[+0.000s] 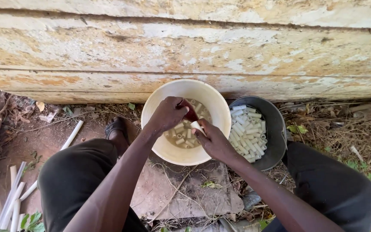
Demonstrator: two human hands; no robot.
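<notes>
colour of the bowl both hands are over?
Cream bowl, seen in the head view; the neighbouring one is dark grey.

Bucket [159, 141] left of pail [275, 129].

Peeling plank wall [185, 47] — dirt ground [44, 137], daylight.

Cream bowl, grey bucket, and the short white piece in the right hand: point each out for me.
cream bowl [165, 148], head view, on its bare lower-left inner wall.
grey bucket [276, 129], head view, on its dark right inner wall.
short white piece [197, 126], head view, on the end showing above the right hand's fingers.
</notes>
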